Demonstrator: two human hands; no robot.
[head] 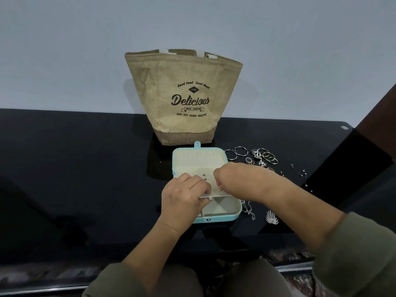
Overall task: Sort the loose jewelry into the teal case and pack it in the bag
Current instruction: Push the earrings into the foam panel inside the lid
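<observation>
Case (pixel 214 220), teal shell with a cream flocked lining, lies open on a glossy black table (pixel 85 168). Its lid is folded back towards the bag (pixel 184 95), a stiff tan woven tote with a darker base band, standing upright just behind.

Left hand (pixel 182 196) grips the near edge of a flat cream panel (pixel 209 182) raised over the case tray, fingers curled on top. Two small round pins (pixel 204 176) sit in the panel.

Right hand (pixel 229 176) is close beside the left, its fingertips bunched down against the panel. Whether they pinch anything cannot be told.

Right of the lid lie two thin wire hoops (pixel 235 153), then a tight cluster of metal rings (pixel 267 156). Tiny studs (pixel 302 173) are scattered further right. Nearer the person, a fine chain (pixel 248 209) lies crumpled against the case wall, with a silver fan-shaped piece (pixel 271 217) beside it.
</observation>
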